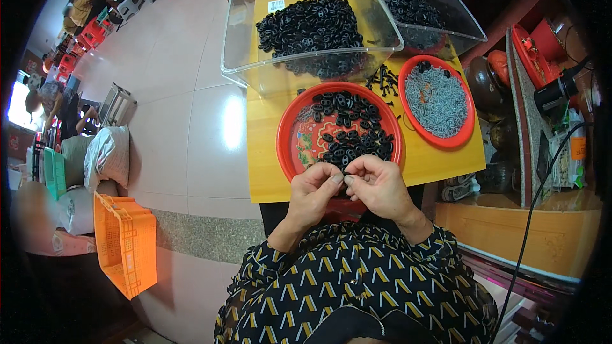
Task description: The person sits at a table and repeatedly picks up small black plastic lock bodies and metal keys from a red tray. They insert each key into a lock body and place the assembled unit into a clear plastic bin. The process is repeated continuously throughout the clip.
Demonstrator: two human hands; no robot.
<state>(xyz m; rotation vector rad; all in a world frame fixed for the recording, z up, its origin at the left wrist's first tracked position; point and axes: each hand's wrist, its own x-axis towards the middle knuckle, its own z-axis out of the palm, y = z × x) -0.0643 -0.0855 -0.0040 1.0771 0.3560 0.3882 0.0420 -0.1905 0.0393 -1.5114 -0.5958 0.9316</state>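
My left hand (313,192) and my right hand (381,186) meet over the near rim of a red tray (285,146). Thumbs and forefingers of both pinch a small black part (345,175), mostly hidden by the fingertips. Many black oval pieces (344,150) with two holes lie in the tray, loosely heaped toward its right side. To the right, a smaller red bowl (470,129) holds a heap of grey screws (437,102), with a few black pieces at its far edge. Several black screws (384,81) lie loose between the two.
A clear plastic bin (233,57) of black pieces stands behind the tray on the yellow table (268,181), a second clear bin (468,33) beside it. An orange crate (137,242) sits on the floor at left, near stuffed sacks (107,156). A black cable (532,207) hangs at right.
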